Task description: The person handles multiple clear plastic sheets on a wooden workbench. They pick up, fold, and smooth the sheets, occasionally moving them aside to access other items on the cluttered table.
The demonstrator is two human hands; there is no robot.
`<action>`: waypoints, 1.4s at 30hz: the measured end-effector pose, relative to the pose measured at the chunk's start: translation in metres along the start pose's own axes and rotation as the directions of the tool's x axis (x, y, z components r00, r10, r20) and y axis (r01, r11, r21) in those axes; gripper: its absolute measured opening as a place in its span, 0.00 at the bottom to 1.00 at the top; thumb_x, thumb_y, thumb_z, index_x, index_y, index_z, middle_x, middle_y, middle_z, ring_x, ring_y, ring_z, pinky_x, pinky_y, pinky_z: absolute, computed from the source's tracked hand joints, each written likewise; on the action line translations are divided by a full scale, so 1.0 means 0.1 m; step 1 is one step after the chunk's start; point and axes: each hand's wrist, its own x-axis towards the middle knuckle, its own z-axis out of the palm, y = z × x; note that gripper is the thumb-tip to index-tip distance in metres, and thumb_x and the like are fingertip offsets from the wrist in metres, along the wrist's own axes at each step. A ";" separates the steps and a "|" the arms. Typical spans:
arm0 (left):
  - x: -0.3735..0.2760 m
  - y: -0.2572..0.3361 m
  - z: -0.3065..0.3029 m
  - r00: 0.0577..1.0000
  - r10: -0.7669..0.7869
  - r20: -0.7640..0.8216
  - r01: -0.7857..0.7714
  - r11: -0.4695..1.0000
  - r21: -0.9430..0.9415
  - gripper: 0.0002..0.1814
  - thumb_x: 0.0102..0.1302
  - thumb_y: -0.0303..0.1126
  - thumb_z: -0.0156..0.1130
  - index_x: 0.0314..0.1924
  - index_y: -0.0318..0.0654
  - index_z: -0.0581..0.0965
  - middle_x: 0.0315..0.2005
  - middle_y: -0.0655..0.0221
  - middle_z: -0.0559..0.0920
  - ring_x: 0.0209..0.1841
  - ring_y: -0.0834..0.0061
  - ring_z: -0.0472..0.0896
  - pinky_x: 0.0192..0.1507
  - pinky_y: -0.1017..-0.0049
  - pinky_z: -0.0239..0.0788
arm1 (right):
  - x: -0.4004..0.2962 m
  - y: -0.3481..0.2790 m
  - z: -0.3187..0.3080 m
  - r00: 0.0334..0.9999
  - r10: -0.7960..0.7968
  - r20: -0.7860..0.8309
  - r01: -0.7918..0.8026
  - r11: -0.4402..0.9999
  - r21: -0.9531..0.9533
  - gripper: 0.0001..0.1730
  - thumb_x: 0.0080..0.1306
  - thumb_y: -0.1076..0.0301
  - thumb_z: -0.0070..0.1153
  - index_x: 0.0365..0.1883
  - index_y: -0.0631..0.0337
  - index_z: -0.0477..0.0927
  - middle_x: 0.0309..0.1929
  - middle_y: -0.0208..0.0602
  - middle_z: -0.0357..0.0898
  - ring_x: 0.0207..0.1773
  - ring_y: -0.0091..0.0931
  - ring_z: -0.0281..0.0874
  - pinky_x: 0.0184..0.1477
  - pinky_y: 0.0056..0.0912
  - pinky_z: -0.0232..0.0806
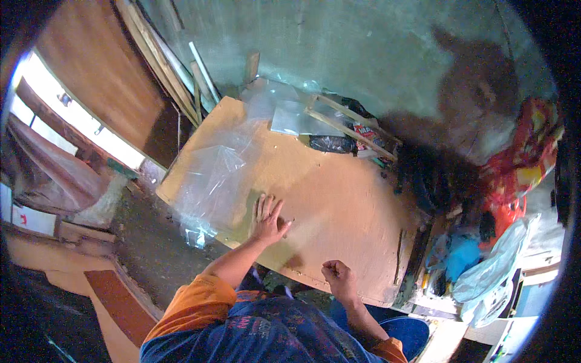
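My left hand [271,223] is spread palm-down at the front half of a wooden tabletop [336,190], fingers apart. Whether its palm rests on the wood or hovers just over it is hard to tell. Just left of it, a sheet of clear plastic film [211,181] lies wrinkled across the table's left side and hangs past the near edge. At the table's near edge, to the right, my right hand [339,279] is curled into a loose fist. Nothing shows between its fingers, though their inner side is partly hidden.
Along the back lie a wooden frame [349,129], a black plastic bundle [332,144] and folded clear plastic [285,119]. Long wooden strips [159,59] lean at the back left. Plastic bags [497,267] crowd the right side. A blue round stool or bucket [406,333] stands near my right forearm.
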 end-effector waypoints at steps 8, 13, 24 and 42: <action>0.07 -0.08 0.01 0.994 -0.032 0.107 0.036 0.999 -0.032 0.40 0.65 0.58 0.55 0.71 0.47 0.62 0.73 0.52 0.51 0.77 0.49 0.42 0.73 0.39 0.26 | 1.59 -0.34 0.56 0.889 -0.457 0.007 0.427 0.823 -0.374 0.13 0.64 0.65 0.61 0.44 0.61 0.81 0.40 0.44 0.83 0.42 0.36 0.81 0.45 0.38 0.73; 0.18 -0.09 -0.11 0.986 -0.002 0.169 0.011 0.999 -0.052 0.41 0.66 0.61 0.52 0.72 0.46 0.60 0.72 0.51 0.55 0.76 0.49 0.44 0.72 0.38 0.29 | 3.10 -0.70 1.08 0.779 -0.619 0.098 0.560 0.617 -0.552 0.18 0.65 0.66 0.57 0.52 0.61 0.75 0.50 0.49 0.78 0.56 0.46 0.73 0.55 0.48 0.69; 0.22 -0.15 -0.28 0.953 -0.043 0.301 0.064 0.996 -0.058 0.40 0.68 0.66 0.41 0.75 0.55 0.57 0.75 0.60 0.52 0.77 0.53 0.41 0.72 0.40 0.26 | 4.74 -1.32 1.58 0.825 -0.562 0.063 0.354 0.425 -0.833 0.25 0.65 0.65 0.45 0.61 0.56 0.69 0.60 0.42 0.72 0.62 0.43 0.69 0.60 0.44 0.70; 0.17 -0.19 -0.23 0.967 -0.032 0.252 0.075 0.984 -0.164 0.40 0.67 0.64 0.45 0.73 0.54 0.59 0.73 0.59 0.55 0.77 0.52 0.41 0.71 0.38 0.25 | 4.47 -2.49 0.84 0.462 -0.627 -0.627 0.457 0.774 -0.438 0.14 0.73 0.60 0.43 0.36 0.64 0.71 0.33 0.57 0.75 0.34 0.53 0.71 0.39 0.48 0.66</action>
